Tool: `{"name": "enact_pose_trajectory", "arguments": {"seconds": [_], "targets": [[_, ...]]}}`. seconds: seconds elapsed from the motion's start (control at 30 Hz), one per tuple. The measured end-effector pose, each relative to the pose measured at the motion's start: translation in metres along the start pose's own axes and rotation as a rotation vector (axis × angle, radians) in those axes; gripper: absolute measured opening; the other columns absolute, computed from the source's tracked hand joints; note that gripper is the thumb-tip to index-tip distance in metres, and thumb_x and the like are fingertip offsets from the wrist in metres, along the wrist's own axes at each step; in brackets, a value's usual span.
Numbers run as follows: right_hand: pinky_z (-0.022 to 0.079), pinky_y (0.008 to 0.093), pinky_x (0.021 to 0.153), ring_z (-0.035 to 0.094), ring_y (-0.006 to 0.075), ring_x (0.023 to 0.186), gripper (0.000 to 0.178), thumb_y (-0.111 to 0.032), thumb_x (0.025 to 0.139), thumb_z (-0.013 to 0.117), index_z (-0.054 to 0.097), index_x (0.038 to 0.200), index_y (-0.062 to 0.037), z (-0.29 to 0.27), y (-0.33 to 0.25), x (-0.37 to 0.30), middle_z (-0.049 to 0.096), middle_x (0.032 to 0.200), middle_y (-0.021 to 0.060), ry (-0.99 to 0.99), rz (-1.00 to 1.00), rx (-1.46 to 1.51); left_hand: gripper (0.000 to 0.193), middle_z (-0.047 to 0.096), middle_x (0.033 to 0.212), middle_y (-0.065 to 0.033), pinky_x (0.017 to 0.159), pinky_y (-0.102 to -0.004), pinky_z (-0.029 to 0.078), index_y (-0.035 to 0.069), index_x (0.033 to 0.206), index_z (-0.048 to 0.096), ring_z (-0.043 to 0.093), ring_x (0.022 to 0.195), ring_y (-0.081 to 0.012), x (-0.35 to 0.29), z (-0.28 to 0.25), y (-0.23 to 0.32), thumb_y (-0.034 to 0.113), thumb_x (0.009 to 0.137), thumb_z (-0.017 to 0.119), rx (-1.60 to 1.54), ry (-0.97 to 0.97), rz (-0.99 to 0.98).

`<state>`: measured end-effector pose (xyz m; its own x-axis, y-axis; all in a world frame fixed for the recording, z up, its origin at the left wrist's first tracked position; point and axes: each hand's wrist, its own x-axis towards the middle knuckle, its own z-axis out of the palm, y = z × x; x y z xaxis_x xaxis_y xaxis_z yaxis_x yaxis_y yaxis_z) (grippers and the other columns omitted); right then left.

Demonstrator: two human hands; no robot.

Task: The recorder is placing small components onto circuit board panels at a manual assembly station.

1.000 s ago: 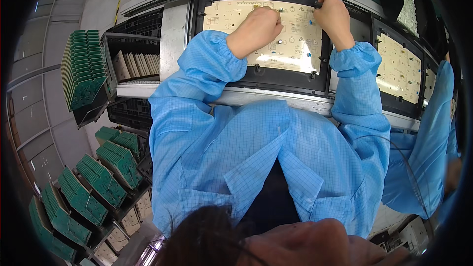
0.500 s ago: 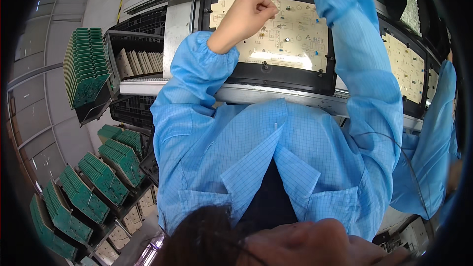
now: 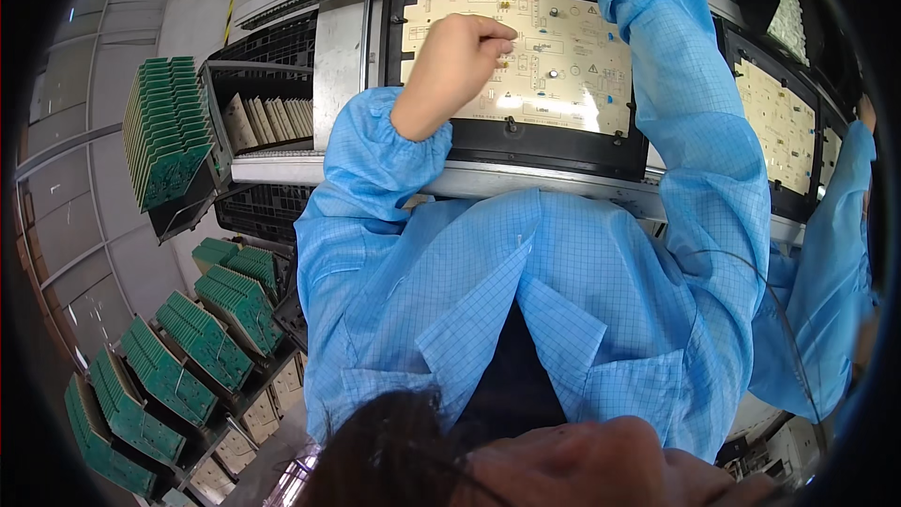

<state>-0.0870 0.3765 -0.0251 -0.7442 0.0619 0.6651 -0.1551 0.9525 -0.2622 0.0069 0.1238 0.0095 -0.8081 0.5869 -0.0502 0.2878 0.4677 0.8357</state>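
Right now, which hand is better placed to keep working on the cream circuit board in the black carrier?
The left hand, most likely: its fingers are curled right on the cream circuit board in the black carrier. The right arm reaches up past the board, and its hand is out of the picture.

A light-blue grid-checked smock (image 3: 526,300) — elastic-gathered cuffs (image 3: 399,136), open collar over a dark garment — bare hands.

Grey panelled floor (image 3: 66,216) at left, with racks of green circuit boards (image 3: 164,136) standing in rows.
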Motion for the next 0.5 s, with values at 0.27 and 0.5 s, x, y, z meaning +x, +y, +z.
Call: {"name": "enact_pose_trajectory", "arguments": {"seconds": [0.27,0.5], "targets": [[0.048,0.041,0.061,0.062,0.0351,0.064,0.009,-0.005,0.075,0.062,0.058,0.076,0.0025,-0.087,-0.036,-0.013,0.06,0.068,0.0208,-0.03,0.222,0.371,0.016,0.068,0.082,-0.0236,0.075,-0.0421,0.054,-0.006,0.088,0.069,0.068,0.079,-0.0375,0.02,0.071,0.019,0.005,0.08,0.06,0.072,-0.135,0.282],[0.047,0.0334,0.056,0.057,0.0206,0.057,0.005,-0.007,0.081,0.062,0.058,0.081,-0.0036,-0.158,-0.015,-0.088,0.063,0.068,0.0047,-0.227,0.698,0.657,0.013,0.067,0.079,-0.0237,0.075,-0.0434,0.053,-0.004,0.084,0.07,0.067,0.079,-0.038,0.033,0.107,0.019,0.005,0.078,0.063,0.103,-0.194,0.308]]}}
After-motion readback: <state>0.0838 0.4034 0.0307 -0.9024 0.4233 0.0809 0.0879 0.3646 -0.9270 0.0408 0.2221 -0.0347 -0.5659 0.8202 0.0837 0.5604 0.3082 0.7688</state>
